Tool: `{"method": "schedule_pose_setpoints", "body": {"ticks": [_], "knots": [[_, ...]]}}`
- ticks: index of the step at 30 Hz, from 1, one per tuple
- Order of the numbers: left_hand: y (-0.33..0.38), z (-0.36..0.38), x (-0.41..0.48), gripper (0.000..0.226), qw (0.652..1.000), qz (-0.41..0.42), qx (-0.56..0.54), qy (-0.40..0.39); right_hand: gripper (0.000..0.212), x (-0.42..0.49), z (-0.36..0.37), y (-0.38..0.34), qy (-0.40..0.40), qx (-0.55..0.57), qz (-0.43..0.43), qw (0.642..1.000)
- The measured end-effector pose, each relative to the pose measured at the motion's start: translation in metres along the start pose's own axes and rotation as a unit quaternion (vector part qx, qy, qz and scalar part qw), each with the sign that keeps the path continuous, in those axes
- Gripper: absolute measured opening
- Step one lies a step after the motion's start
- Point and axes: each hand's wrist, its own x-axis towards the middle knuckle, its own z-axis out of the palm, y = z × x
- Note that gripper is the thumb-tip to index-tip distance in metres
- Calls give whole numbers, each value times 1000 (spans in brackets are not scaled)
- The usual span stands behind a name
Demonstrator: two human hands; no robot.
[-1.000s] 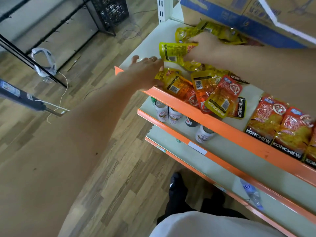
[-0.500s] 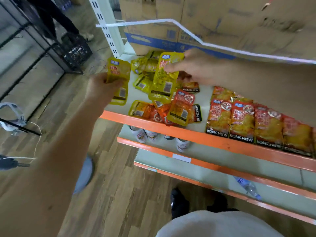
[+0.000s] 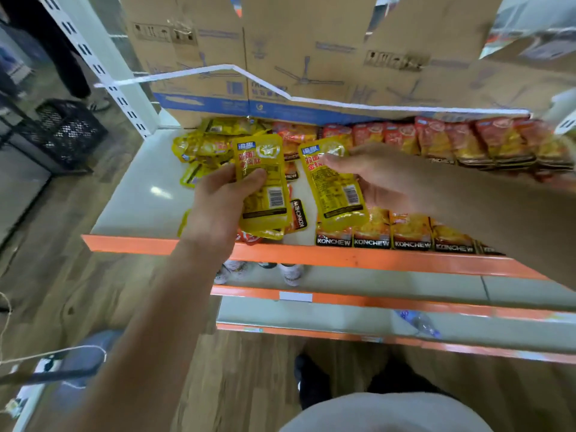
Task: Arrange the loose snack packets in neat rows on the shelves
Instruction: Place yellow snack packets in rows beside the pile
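Shelf [image 3: 140, 201] of pale grey metal with an orange front lip, seen from above. Over its front edge the left hand [image 3: 215, 213] grips a flat, glossy yellow plastic snack packet [image 3: 265, 179] from below, thumb pressed on the printed face and fingers curled behind. More yellow edges show under it. Just beside it, the right hand [image 3: 383, 179] pinches a second yellow packet [image 3: 335, 194] near its top, thumb on the face and fingers behind.

Each packet carries a small blue label at the top, red characters too blurred to read, and a white barcode panel low on the right.

At the shelf's back left lies a loose, crumpled heap of yellow packets [image 3: 202, 148]. To the right, orange-red packets [image 3: 411, 229] stand in a neat front row, each with a black band reading KONCHEW. A red back row [image 3: 452, 138] runs along brown cardboard boxes [image 3: 311, 57].

Half a second earlier the left hand held its packet out over the shelf's left end and the right held its packet above the heap. Now both packets sit together, nearer the camera.
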Motion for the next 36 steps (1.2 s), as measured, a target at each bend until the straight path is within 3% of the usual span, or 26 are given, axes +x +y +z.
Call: {"method": "schedule_pose_setpoints", "body": {"ticks": [3, 7, 11, 15, 19, 23, 29, 36], "knots": [[5, 29, -8, 15, 1000, 10, 4, -4, 25, -21, -24, 7, 17, 55, -10, 998], [12, 78, -25, 15, 999, 26, 12, -23, 27, -55, -61, 13, 70, 60, -47, 995], [8, 142, -49, 20, 998, 29, 21, -43, 7, -104, -113, 24, 112, 58, -89, 988], [-1, 217, -82, 18, 997, 10, 18, -69, 8, -160, -173, 38, 157, 89, -107, 978], [-11, 288, -109, 13, 995, 1, 2, -98, 24, -218, -228, 55, 185, 134, -135, 964], [-20, 349, -136, 12, 991, 4, -16, -131, 12, -263, -276, 77, 186, 159, -171, 954], [-31, 414, -166, 26, 981, -20, -29, -192, 9, -316, -323, 101, 243, 188, -171, 936], [-36, 464, -182, 19, 971, -34, -5, -238, 13, -344, -349, 120, 299, 248, -165, 907]]}}
